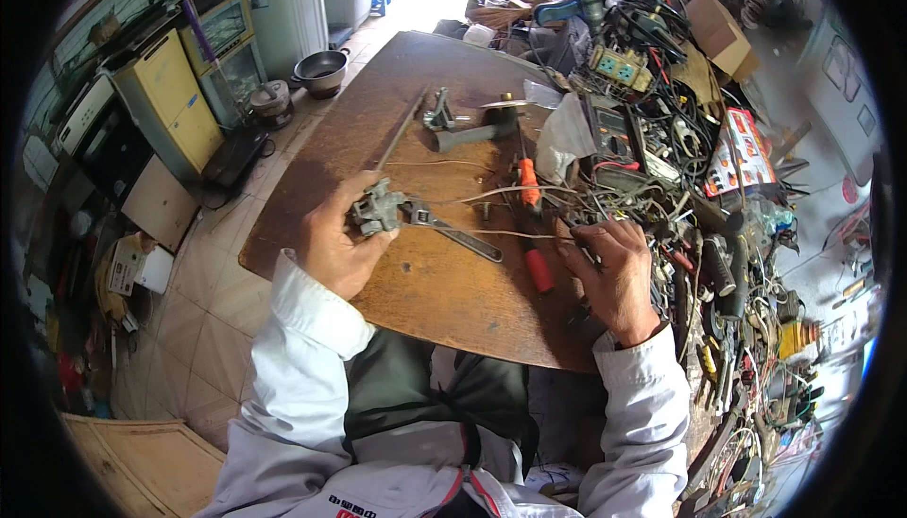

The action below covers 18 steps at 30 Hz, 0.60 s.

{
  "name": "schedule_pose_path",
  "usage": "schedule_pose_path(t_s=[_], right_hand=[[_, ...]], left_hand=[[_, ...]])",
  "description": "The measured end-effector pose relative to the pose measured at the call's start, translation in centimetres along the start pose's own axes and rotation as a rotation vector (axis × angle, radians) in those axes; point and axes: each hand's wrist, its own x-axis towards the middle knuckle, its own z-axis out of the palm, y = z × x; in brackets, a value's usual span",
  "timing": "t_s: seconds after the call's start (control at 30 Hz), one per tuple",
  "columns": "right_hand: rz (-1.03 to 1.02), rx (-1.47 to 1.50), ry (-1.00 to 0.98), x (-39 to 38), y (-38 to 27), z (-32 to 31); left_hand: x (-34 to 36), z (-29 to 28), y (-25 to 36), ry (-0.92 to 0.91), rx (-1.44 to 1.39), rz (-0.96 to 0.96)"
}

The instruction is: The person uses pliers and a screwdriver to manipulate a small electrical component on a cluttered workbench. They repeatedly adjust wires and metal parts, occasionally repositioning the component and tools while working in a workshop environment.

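Where your left hand (342, 234) wraps around it: part of a grey, blocky metal part (376, 210) is hidden behind curled fingers and thumb, held firmly above the near-left side of the table.
Right-hand pinch: thumb and forefinger of your right hand (614, 267) close on a thin, tan wire (515, 233); its end is lost at the fingertips, your other fingers folded and partly out of sight.
Wrench contact: a grey steel adjustable wrench (463, 237) slants with its head beside the block; whether they touch, you cannot tell.
Cable heap: the dark, tangled mass of cables (661, 130) on your right is too dense to sort, and the black fisheye rim cuts off its far side.
Block's look: dull, chunky and uneven, with raised lugs and dark recesses facing up between your fingers.
Tabletop: brown, worn wooden table (444, 310), scuffed and patchily shiny, its corners bent by the lens.
Handles: a smooth orange screwdriver handle (528, 183) and a rounded red handle (539, 270) lie between your hands.
Far side: a crumpled, translucent plastic bag (564, 145) sits near a dark-grey cylindrical tool (472, 136).
Sleeves: loose, creased white cloth (307, 319) covers your forearms.
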Motion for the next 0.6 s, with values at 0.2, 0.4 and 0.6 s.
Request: schedule_pose_path(t_s=[0.2,0.4,0.6], right_hand=[[-0.045,-0.014,0.064,-0.9,2.5,-0.4],[-0.130,-0.050,0.139,0.0,0.0,1.2],[-0.257,-0.011,0.268,1.1,-0.2,3.4]], left_hand=[[0.1,-0.2,-0.1,-0.010,-0.010,0.031],[0.1,-0.2,0.2,-0.019,0.025,0.031],[0.2,-0.3,1.0,-0.019,0.137,0.021]])
